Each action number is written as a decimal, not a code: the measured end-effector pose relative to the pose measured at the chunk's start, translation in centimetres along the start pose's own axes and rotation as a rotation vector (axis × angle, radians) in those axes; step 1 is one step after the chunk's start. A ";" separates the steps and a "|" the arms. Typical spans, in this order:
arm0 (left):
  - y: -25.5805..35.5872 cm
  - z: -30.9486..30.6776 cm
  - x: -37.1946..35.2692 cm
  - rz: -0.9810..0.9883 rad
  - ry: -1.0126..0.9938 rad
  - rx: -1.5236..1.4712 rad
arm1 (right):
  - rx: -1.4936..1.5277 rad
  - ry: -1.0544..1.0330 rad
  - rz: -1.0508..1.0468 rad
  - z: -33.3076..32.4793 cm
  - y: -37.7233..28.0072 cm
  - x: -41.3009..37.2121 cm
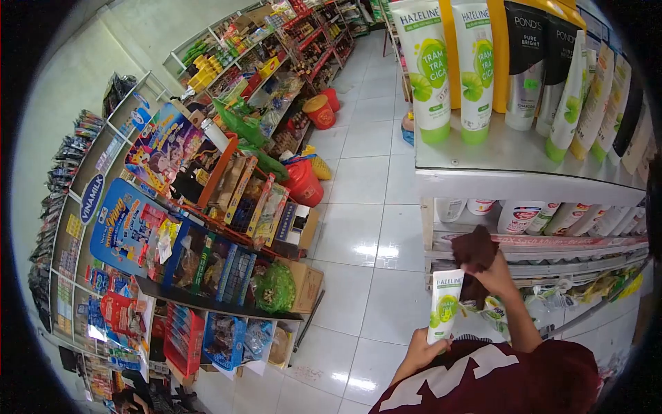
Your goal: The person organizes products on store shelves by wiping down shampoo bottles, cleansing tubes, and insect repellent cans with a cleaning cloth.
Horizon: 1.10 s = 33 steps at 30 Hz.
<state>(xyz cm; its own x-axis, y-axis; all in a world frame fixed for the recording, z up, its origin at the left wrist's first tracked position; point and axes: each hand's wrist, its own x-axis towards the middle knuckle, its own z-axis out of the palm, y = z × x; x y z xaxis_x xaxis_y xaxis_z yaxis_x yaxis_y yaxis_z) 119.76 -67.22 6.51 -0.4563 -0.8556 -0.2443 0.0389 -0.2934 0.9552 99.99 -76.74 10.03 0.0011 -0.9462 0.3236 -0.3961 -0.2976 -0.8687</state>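
Observation:
My left hand (416, 353) is closed around the lower end of a white and green Hazeline tube (445, 303), which stands upright with its label facing me. A dark brown cloth (474, 250) is bunched in my right hand (494, 276), just above and to the right of the tube. The cloth covers part of my right fingers. More Hazeline tubes (427, 76) stand on the metal shelf (469, 165) above my hands, beside dark Pond's tubes (525, 69).
Bottles (517, 217) line the lower shelf behind my right hand. A white tiled aisle (352, 234) runs to my left. Across it stand racks of goods, a red bucket (303, 182), a cardboard box (307, 286) and a red basket (183, 338).

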 end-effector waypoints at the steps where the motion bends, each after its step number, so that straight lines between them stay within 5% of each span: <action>1: 0.0 -0.6 -0.3 0.016 -0.028 0.009 | -0.117 -0.090 0.073 -0.7 -0.8 0.5; 3: 0.4 -1.2 -1.1 0.037 0.046 0.064 | -0.350 -0.273 0.225 -1.7 -2.5 0.6; 6: -0.4 -2.1 -1.8 0.111 0.145 -0.205 | -0.155 -0.384 0.234 -0.1 -5.2 0.2; 7: -1.1 -2.4 -1.9 0.143 0.178 -0.357 | 0.140 -0.542 0.605 0.9 -6.2 -0.1; 9: -6.0 -2.6 -0.9 0.153 0.562 -0.310 | 0.063 -1.030 0.159 3.3 -5.1 -1.5; 10: -5.2 -2.0 -0.7 0.153 0.755 -0.284 | 0.107 -1.104 0.050 4.3 -5.4 -2.1; 11: -4.1 -1.4 -1.5 0.197 0.716 -0.432 | 0.159 -1.174 -0.058 5.2 -5.7 -2.7; 12: -1.9 -1.5 -2.6 0.224 0.598 -0.655 | 0.334 -1.255 0.154 6.4 -4.5 -3.3; 14: -0.9 -1.4 -4.3 0.125 0.476 -0.691 | 0.425 -1.094 0.497 6.9 -6.5 -2.9; 15: -3.8 -2.6 -4.7 0.059 0.378 -0.430 | 0.471 -1.002 0.664 7.0 -7.6 -2.5; 16: -6.6 -3.9 -5.0 -0.012 0.275 -0.167 | 0.362 -1.199 0.669 6.7 -8.3 -1.3; 19: -2.7 -2.9 -6.6 -0.056 0.384 -0.507 | 0.674 -1.042 0.629 7.4 -9.2 -2.9; 23: -4.3 -5.4 -5.3 0.013 0.146 -0.711 | 0.669 -0.947 0.709 7.4 -9.8 -3.3; 25: -1.8 -5.5 -4.0 -0.111 0.145 -0.348 | 0.658 -0.874 0.777 7.8 -7.2 -3.6; 28: 9.0 -4.0 -2.0 -0.663 0.041 0.838 | 0.792 -0.724 0.430 6.0 -6.0 -2.6; 31: 8.4 -4.6 -3.0 -0.075 0.399 0.470 | 0.681 -0.676 0.407 3.8 -4.8 -2.4; 33: 8.3 -3.9 -0.6 0.165 0.354 0.400 | 0.483 -0.813 0.419 2.8 -3.9 -2.5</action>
<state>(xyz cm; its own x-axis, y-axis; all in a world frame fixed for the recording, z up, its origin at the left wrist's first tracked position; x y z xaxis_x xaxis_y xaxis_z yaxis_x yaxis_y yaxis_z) 123.84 -70.77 13.98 -0.1437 -0.9877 -0.0617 -0.2875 -0.0180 0.9576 104.07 -73.57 11.58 0.6390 -0.7324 -0.2352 -0.0976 0.2261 -0.9692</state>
